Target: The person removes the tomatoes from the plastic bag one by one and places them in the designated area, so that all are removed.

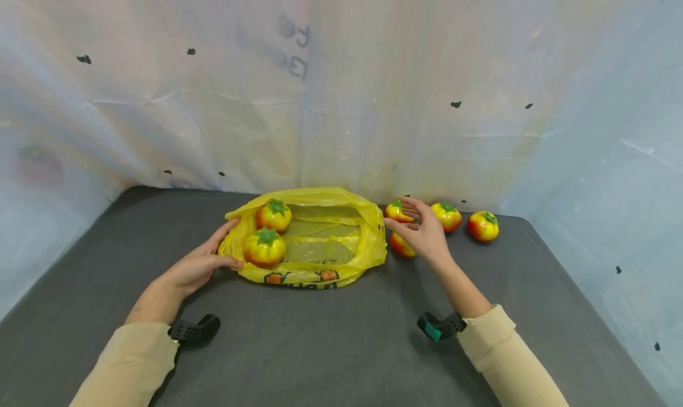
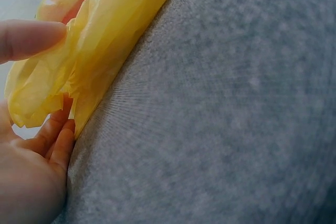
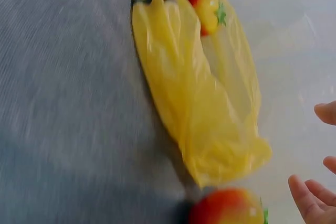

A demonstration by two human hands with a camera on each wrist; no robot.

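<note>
"Yellow plastic, that bag [image 1: 375, 238], and it lies on the grey table [image 1: 320, 347] with its long axis running left to right. Which hand is where?"

"The left hand [image 1: 194, 270] grips its left end, thumb on the near side, fingers round the far side. The right hand [image 1: 429, 235] hovers by the right end, thumb and fingers spread apart."

"Anything in that right hand?"

"Nothing shows between its fingers in the right wrist view. In the head view it overlaps the far tomato [image 1: 393, 212], and I cannot tell whether they touch."

"And the near tomato [image 1: 400, 245]?"

"Just beside the bag's right end, partly hidden by the right hand. The far tomato lies behind it, also close to that end. The middle tomato [image 1: 447, 218] and the end tomato [image 1: 484, 226] lie farther right, past the hand."

"So the right hand is nearer to all four?"

"Yes, clearly; the left one has the bag's whole length in between. Inside, the front bagged tomato [image 1: 265, 251] and the back bagged tomato [image 1: 274, 218] sit at the left end. The mouth faces up, just left of the right hand, so I judge that the relation that counts is this leftward line along the bag."
</note>
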